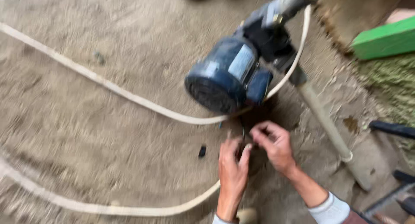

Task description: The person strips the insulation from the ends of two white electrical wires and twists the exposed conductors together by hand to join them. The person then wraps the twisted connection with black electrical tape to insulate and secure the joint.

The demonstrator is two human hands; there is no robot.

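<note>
On the sandy ground below the blue pump [229, 75], my left hand [232, 165] and right hand [273, 144] pinch something small and blurred, with a pale hose [129, 94] looping around and a grey pipe [326, 124] beside.

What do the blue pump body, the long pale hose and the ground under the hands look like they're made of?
Pump body: probably painted metal, with a dark blue sheen and pale highlights. Hose: likely flexible plastic or rubber; cream, matte, lying in loose curves. Ground: looks like rough bare concrete or packed earth, dusty and grainy; blur leaves it open.
</note>
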